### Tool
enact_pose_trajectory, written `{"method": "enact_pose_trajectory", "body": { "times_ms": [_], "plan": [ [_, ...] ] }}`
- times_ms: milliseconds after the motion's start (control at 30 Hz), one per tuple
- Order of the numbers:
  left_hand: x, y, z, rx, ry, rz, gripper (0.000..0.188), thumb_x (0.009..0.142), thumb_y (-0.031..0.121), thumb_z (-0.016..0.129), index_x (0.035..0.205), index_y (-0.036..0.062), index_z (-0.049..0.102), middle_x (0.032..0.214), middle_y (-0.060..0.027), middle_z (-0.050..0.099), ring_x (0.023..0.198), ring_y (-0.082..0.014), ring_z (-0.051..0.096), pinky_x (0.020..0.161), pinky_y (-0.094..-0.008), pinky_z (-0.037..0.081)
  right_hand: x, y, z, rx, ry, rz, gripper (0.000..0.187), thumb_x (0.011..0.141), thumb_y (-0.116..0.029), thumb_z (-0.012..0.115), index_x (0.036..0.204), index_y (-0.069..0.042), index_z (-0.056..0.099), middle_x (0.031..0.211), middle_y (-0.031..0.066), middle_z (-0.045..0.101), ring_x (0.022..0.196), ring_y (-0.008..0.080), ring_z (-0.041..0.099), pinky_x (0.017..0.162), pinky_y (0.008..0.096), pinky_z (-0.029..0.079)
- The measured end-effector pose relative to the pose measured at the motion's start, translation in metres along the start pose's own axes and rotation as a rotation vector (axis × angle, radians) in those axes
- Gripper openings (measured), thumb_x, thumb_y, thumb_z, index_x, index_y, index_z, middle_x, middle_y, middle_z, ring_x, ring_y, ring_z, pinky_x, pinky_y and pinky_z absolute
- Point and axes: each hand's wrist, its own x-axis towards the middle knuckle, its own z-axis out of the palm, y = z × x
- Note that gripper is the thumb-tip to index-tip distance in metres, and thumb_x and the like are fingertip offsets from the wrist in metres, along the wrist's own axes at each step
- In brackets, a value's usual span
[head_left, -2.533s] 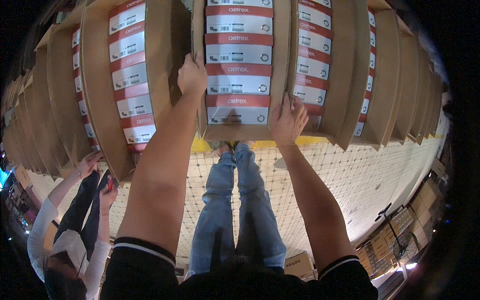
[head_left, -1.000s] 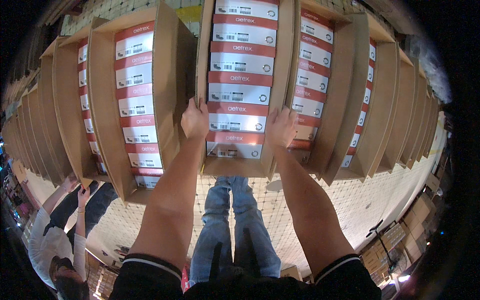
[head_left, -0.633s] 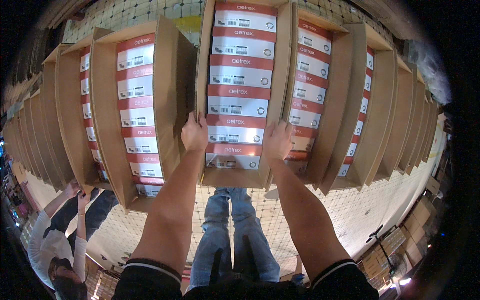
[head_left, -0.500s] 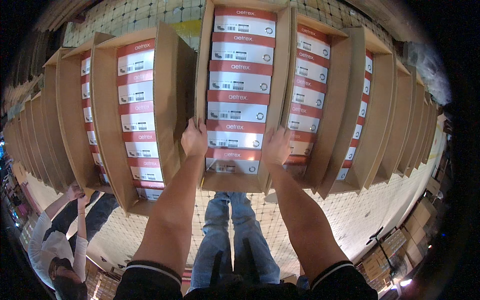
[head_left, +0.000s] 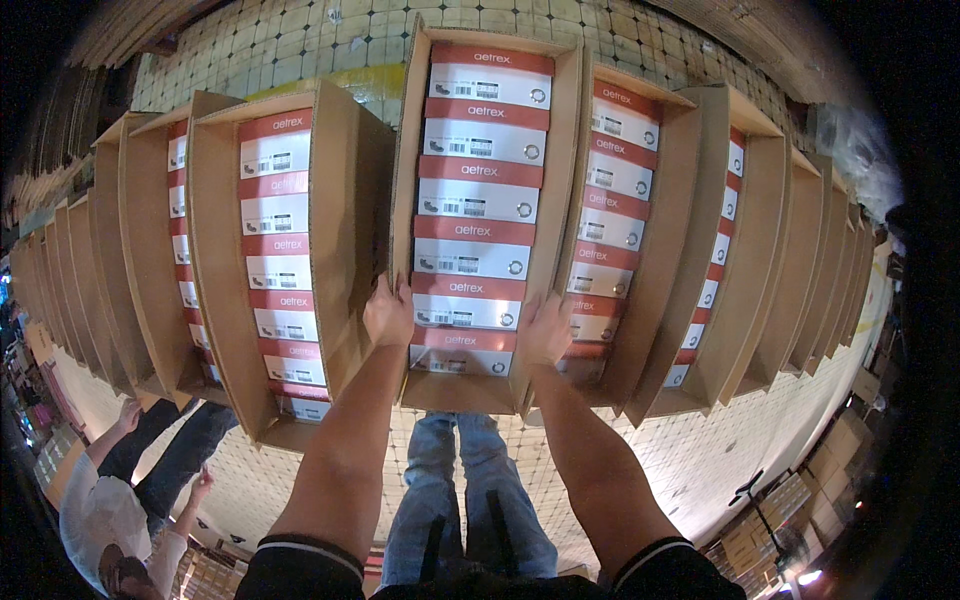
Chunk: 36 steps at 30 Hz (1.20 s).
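Note:
In front of me stands a tall open cardboard carton (head_left: 462,393) with a single column of red-and-white shoe boxes (head_left: 470,202) inside. My left hand (head_left: 388,312) is closed over the edge of its left wall, thumb toward the inside. Gripping the right wall at about the same height is my right hand (head_left: 545,330), close to the neighbouring carton (head_left: 640,250) of shoe boxes. Both hands are near the carton's close end, and some fingers are hidden behind the cardboard.
Similar open cartons (head_left: 215,260) line up on both sides, several holding shoe boxes. At lower left, a person (head_left: 105,510) in a white top stands beside the row. Clear plastic wrap (head_left: 850,150) lies at far right. Stacked brown boxes (head_left: 835,450) stand at lower right.
The cartons and my hands sit lower in the picture, my grip on the carton looking the same. The other person's hands have moved apart, one dropping away from the cartons.

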Motion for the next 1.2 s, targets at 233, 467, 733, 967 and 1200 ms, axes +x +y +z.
{"method": "enact_pose_trajectory", "body": {
  "times_ms": [233, 467, 733, 967, 1200],
  "plan": [
    [-0.002, 0.0, 0.001, 0.036, -0.012, -0.012, 0.026, 0.091, 0.031, 0.055, 0.101, 0.0066, 0.059, 0.081, -0.0243, 0.066, 0.073, -0.0426, 0.064, 0.066, -0.0525, 0.05, -0.001, 0.0, 0.001, 0.02, 0.031, -0.012, 0.021, 0.091, -0.023, 0.056, 0.096, -0.003, 0.053, 0.104, 0.0215, 0.052, 0.073, 0.0404, 0.062, 0.058, 0.0481, 0.053],
    [-0.003, -0.007, 0.008, 0.043, 0.026, 0.032, 0.028, 0.091, 0.031, 0.055, 0.103, 0.0068, 0.059, 0.078, -0.0241, 0.065, 0.071, -0.043, 0.063, 0.063, -0.0533, 0.05, -0.002, 0.002, 0.004, 0.062, 0.016, 0.008, 0.022, 0.092, -0.025, 0.053, 0.095, -0.004, 0.052, 0.111, 0.0217, 0.052, 0.078, 0.0424, 0.061, 0.062, 0.0524, 0.051],
    [-0.003, -0.004, 0.007, 0.04, 0.038, 0.043, 0.031, 0.091, 0.032, 0.052, 0.103, 0.0035, 0.059, 0.079, -0.0248, 0.065, 0.07, -0.0433, 0.063, 0.065, -0.0533, 0.05, -0.003, 0.0, 0.001, 0.09, -0.005, 0.016, 0.021, 0.092, -0.025, 0.053, 0.096, -0.004, 0.053, 0.109, 0.0219, 0.052, 0.078, 0.0433, 0.061, 0.064, 0.0535, 0.051],
    [-0.004, -0.008, 0.006, 0.039, 0.158, 0.095, 0.029, 0.09, 0.029, 0.053, 0.095, 0.0017, 0.06, 0.077, -0.0256, 0.065, 0.071, -0.0446, 0.063, 0.065, -0.0525, 0.051, -0.005, 0.001, 0.0, 0.061, -0.049, 0.049, 0.022, 0.09, -0.023, 0.055, 0.097, -0.002, 0.057, 0.118, 0.0188, 0.052, 0.09, 0.0408, 0.061, 0.069, 0.0502, 0.053],
    [0.01, -0.025, -0.046, 0.048, -0.026, 0.372, 0.03, 0.087, 0.024, 0.056, 0.084, -0.0039, 0.064, 0.078, -0.0277, 0.063, 0.077, -0.045, 0.063, 0.069, -0.0509, 0.051, -0.014, -0.006, -0.003, 0.022, 0.453, -0.279, 0.023, 0.087, -0.019, 0.06, 0.082, 0.002, 0.067, 0.127, 0.0184, 0.054, 0.114, 0.0383, 0.052, 0.09, 0.0437, 0.047]
  ]
}}
